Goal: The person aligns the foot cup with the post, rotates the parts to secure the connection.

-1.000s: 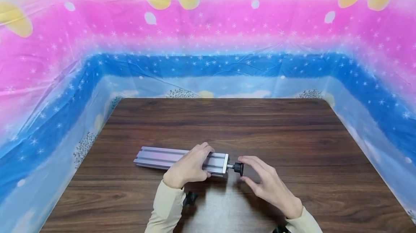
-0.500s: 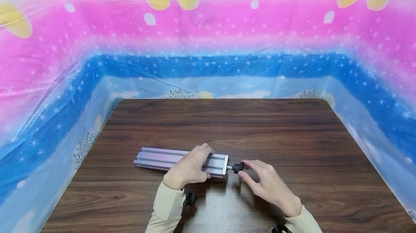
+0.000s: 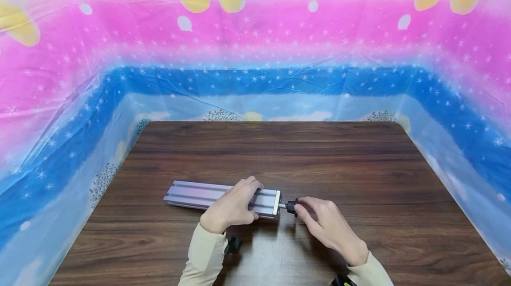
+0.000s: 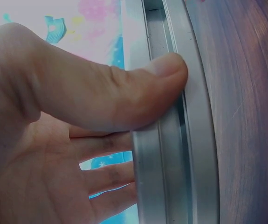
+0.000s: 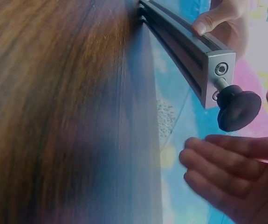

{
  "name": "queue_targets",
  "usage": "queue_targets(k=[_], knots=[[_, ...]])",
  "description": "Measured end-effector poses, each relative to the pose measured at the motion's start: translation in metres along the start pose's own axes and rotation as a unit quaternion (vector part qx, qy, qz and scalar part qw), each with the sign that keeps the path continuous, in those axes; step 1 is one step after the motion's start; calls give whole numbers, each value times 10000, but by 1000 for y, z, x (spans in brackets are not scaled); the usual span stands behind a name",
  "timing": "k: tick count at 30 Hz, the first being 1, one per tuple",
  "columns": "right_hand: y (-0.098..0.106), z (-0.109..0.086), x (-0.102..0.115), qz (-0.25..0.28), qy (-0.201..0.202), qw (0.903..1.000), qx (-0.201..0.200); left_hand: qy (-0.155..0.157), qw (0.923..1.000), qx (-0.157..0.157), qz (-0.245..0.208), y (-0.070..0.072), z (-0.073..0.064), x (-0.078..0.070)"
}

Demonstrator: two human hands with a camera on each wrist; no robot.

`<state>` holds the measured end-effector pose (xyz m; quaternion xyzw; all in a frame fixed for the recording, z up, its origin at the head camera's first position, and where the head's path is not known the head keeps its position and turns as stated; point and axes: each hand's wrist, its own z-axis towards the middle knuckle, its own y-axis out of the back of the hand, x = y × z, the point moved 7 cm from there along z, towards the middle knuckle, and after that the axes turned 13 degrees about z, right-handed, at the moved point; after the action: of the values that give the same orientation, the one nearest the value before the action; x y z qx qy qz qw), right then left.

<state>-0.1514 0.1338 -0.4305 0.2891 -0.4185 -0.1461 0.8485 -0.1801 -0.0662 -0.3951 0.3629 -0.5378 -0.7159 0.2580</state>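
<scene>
A silver slotted aluminium profile (image 3: 191,193) lies across the table, with a screwed-on plate (image 5: 210,88) at its right end. From that plate sticks out a black leveling foot (image 5: 239,109) on a threaded metal stem (image 5: 221,84). My left hand (image 3: 233,206) grips the profile near that end, its thumb over a slot in the left wrist view. At the foot is my right hand (image 3: 333,224). The head view has its thumb and fingertips against the black rim; the right wrist view has the fingers spread around the foot with a gap.
A dark wood-grain table (image 3: 271,153) carries the work. Behind it and at both sides hangs a pink and blue printed cloth (image 3: 255,33). A black wrist device (image 3: 233,245) shows at the left cuff, another (image 3: 342,280) at the right.
In the head view my right thumb and fingertips have closed in from around the leveling foot to its rim, the thumb moving upward. The left hand and the profile look unmoved.
</scene>
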Motion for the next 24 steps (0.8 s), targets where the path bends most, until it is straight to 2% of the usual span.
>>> queue_targets(k=[4,8,12,17,24], knots=[[0,-3,7,276,643,9975,101,5,10000,-22,23,1,0,0],[2,-3,17,393,1388,9895,27,4,10000,-53,58,1,0,1],[4,-3,22,468,1826,9820,-131,19,10000,-31,44,0,0,1],[5,-4,20,437,1843,9818,-164,9,10000,28,43,0,0,0],[4,-6,12,222,1230,9922,2,-31,10000,-43,48,0,-1,-1]])
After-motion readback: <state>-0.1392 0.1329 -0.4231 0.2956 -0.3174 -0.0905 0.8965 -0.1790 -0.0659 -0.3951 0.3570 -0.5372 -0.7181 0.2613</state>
